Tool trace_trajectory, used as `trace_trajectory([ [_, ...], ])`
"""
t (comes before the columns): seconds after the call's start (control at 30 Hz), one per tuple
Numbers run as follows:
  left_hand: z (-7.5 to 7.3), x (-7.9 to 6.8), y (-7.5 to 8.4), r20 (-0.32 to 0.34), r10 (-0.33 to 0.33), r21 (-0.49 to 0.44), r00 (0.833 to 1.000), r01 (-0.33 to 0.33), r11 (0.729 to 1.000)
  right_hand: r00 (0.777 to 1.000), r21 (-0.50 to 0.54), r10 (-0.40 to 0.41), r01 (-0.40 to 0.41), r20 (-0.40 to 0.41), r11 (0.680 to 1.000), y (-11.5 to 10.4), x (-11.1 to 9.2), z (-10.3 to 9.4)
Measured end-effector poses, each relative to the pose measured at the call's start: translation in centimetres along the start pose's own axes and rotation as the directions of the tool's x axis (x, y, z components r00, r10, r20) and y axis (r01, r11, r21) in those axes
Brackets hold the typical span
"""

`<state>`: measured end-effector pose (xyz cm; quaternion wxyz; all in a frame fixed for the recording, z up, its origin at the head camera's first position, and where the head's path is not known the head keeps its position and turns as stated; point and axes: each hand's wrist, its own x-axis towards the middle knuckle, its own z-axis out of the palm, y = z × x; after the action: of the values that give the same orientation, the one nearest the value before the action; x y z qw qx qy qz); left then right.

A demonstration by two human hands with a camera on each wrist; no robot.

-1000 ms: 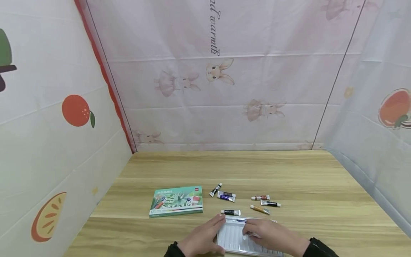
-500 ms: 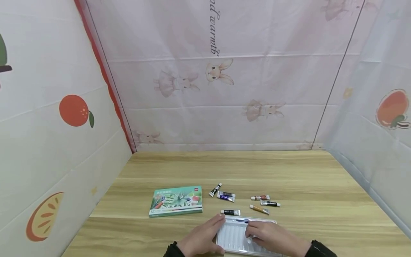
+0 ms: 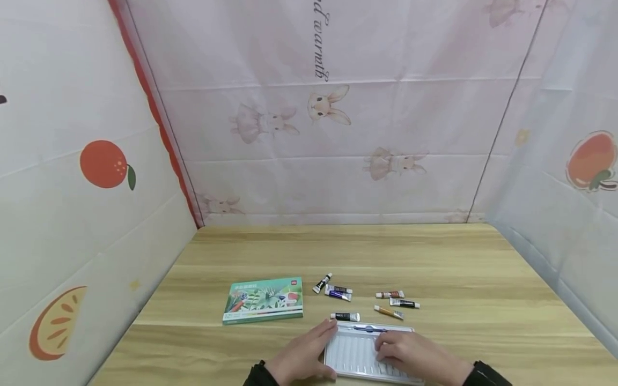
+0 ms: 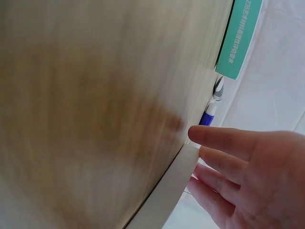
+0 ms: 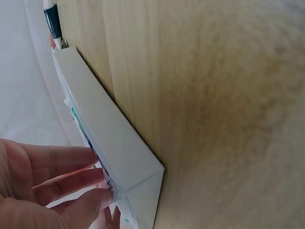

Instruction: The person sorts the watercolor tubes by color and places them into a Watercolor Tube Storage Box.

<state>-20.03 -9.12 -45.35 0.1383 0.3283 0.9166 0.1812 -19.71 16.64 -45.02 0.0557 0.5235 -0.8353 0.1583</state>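
A white ribbed plastic tray (image 3: 350, 351) lies at the table's near edge in the head view. My left hand (image 3: 306, 351) rests along its left side with straight fingers; the left wrist view shows these fingers (image 4: 224, 164) against the white wall. Over the tray's right part, my right hand (image 3: 410, 354) has bent fingers. In the right wrist view, its thumb and fingers pinch a small paint tube (image 5: 109, 179) with dark print, mostly hidden, beside the tray's wall (image 5: 112, 131). A thin dark blue item (image 3: 369, 329) lies in the tray's far slot.
A green paint box (image 3: 263, 300) lies to the left. Beyond the tray are several loose paint tubes: a black one (image 3: 345, 317) close to its far edge, a purple one (image 3: 339, 295), an ochre one (image 3: 389, 312) and a red-brown one (image 3: 390, 294). Printed cloth walls surround the table.
My right hand has shifted slightly right over the tray, and the white cap visible under its fingers is now hidden. The left hand stays in place. The head view has shifted slightly.
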Motion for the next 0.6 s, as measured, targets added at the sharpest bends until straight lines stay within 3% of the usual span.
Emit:
trace_trajectory([
  [0.2, -0.17, 0.03, 0.0, -0.003, -0.015, -0.005, 1.0, 0.014, 1.0, 0.999, -0.037, 0.02, -0.018, 0.036, 0.999, 0.08, 0.49, -0.09],
  [0.43, -0.35, -0.09, -0.16, -0.023, 0.009, 0.017, 1.0, -0.009, 1.0, 0.998, -0.123, -0.057, 0.056, -0.004, 0.991, -0.04, 0.84, 0.12],
  [0.5, -0.27, -0.13, -0.19, -0.023, 0.021, 0.025, 1.0, -0.02, 0.999, 0.999, -0.079, -0.035, 0.034, -0.009, 0.996, 0.09, 0.82, 0.07],
  [0.6, 0.04, -0.16, -0.1, -0.022, 0.053, 0.04, 0.998, -0.052, 0.998, 0.997, -0.011, 0.06, -0.061, -0.051, 0.998, 0.79, 0.66, -0.17],
])
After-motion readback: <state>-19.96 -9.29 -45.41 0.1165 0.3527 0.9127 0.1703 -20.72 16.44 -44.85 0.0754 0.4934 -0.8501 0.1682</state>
